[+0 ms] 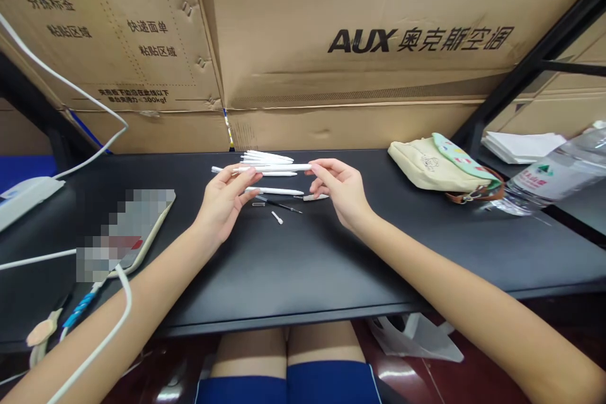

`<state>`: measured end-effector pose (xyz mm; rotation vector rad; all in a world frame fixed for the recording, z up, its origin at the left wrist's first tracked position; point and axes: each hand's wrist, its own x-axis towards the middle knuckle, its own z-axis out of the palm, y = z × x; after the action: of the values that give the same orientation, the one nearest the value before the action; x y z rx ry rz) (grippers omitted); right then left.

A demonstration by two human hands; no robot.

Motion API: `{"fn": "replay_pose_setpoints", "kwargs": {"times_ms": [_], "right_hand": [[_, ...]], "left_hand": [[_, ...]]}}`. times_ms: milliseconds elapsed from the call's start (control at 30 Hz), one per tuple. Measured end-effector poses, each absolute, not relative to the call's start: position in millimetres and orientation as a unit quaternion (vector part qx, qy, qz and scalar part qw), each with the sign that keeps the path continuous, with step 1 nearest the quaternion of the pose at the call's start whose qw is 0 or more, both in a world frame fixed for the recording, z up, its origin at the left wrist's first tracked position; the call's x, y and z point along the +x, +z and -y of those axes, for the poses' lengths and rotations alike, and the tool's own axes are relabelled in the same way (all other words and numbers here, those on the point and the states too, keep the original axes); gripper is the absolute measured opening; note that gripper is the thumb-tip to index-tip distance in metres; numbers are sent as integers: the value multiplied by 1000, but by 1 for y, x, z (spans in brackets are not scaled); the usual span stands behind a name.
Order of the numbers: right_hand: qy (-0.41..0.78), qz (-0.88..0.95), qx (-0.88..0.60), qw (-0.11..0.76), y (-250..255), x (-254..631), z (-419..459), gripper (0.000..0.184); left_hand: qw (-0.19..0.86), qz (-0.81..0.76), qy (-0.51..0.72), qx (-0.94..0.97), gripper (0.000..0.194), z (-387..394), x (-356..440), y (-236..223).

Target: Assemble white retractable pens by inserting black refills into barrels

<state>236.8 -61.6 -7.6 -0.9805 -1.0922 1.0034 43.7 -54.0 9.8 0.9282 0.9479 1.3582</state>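
Note:
A white plastic pen barrel (pixel 272 168) lies level between my hands. My left hand (pixel 225 202) pinches its left end, and the fingertips of my right hand (pixel 341 189) hold its right end. A second white pen (pixel 255 170) lies just behind it, partly hidden by the held barrel. On the black table (pixel 303 265) in front of me, a small stack of white pens (pixel 267 158) lies beyond my hands. Nearer my fingers are a loose white pen (pixel 274 191), a thin black ink refill (pixel 279 204), a small white pen part (pixel 277 218) and a white clip-like piece (pixel 315 197).
A beige pouch (pixel 438 167) and a plastic water bottle (pixel 553 173) lie to the right, past a stack of white paper (pixel 521 146). A pixelated flat object (pixel 125 233) and a white cable (pixel 89 101) are on the left. Cardboard boxes (pixel 416 38) stand behind the table.

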Motion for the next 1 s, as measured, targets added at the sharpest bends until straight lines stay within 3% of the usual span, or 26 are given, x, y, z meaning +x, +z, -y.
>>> {"fn": "replay_pose_setpoints", "kwargs": {"times_ms": [367, 633, 833, 1000], "right_hand": [[438, 419, -448, 657, -10, 244, 53, 15], [429, 424, -460, 651, -12, 244, 52, 18], [442, 421, -458, 646, -13, 245, 52, 16], [453, 410, -458, 646, -11, 245, 53, 14]], "left_hand": [[484, -447, 644, 389, 16, 26, 21, 7], [377, -494, 533, 574, 21, 12, 11, -6], [221, -504, 460, 697, 8, 12, 10, -9], [162, -516, 389, 746, 8, 6, 6, -17]]}}
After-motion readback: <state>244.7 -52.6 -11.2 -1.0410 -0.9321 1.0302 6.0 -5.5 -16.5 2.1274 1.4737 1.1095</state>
